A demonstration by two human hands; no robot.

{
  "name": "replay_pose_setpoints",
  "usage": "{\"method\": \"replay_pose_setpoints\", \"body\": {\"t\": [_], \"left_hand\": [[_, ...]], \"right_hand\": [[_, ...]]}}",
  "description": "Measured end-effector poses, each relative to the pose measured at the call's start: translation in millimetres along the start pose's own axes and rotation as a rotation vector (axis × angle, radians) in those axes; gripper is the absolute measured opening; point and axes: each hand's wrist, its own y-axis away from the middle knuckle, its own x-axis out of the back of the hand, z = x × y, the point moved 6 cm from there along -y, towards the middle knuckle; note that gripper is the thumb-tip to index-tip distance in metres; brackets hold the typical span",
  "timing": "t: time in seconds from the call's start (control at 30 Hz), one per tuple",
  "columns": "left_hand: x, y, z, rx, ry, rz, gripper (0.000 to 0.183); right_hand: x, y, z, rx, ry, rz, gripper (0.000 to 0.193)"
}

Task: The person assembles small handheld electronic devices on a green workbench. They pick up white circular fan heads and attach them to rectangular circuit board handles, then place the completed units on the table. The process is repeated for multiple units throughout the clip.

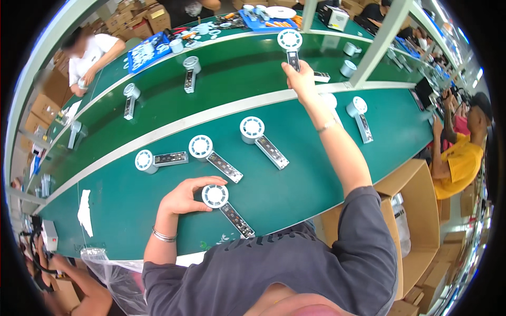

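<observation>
My left hand (pixel 183 197) rests on the near green belt (pixel 295 184), fingers curled around the round white head of a small fan part with a long grey handle (pixel 224 204). My right hand (pixel 301 80) is stretched far forward and grips the handle of another fan part (pixel 290 44) over the far belt, its round white head pointing away. Three more such parts lie in a row on the near belt: one at the left (pixel 157 159), one in the middle (pixel 213 157), one further right (pixel 261 139).
More fan parts lie on the far belt (pixel 191 72) and at the right (pixel 360 117). Blue trays (pixel 141 50) of white pieces stand at the back. An open cardboard box (pixel 416 210) is at my right. People sit at the far left and right. A plastic bag (pixel 108 274) hangs lower left.
</observation>
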Motion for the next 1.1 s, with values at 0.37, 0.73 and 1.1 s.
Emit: {"method": "replay_pose_setpoints", "body": {"t": [0.37, 0.73, 1.1], "left_hand": [[4, -8, 0, -0.068, -0.042, -0.048, 0.065], [11, -9, -1, -0.077, 0.010, -0.037, 0.065], [13, -9, -1, -0.088, 0.024, -0.002, 0.057]], "right_hand": [[-94, -149, 80, -0.197, -0.009, 0.008, 0.025], [-109, -206, 75, 0.106, 0.275, 0.524, 0.041], [-77, -229, 69, 0.100, 0.377, 0.768, 0.056]]}}
